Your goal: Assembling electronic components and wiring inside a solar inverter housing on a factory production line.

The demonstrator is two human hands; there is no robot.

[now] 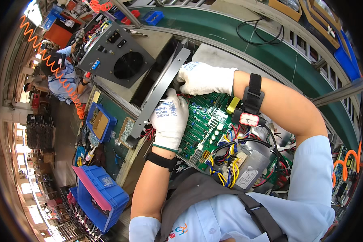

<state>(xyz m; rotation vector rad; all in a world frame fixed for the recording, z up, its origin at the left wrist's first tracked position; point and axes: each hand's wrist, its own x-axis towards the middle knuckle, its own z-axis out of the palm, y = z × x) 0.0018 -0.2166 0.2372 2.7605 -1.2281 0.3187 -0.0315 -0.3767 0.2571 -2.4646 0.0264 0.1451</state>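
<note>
Both my hands wear white gloves and work at the inner side of an upright dark grey metal panel (160, 93). My left hand (170, 121) lies against the panel with its fingers bent together; what they hold is hidden. Close by, my right hand (203, 78) has its fingers curled at the panel's upper part, and I cannot make out what is in them. Below them lies a green circuit board (201, 121) crowded with small components. A yellow component (232, 105) stands at its right edge. Bundles of yellow, blue and black wires (232, 165) run beside a silver metal part (252, 167) nearer me.
A grey equipment case (123, 56) with a round fan opening stands at the far left. Blue bins (103, 197) and a tray of small screws (127, 131) are on the left. A green conveyor (222, 32) carries a black cable (262, 38). Another person (62, 76) works beyond.
</note>
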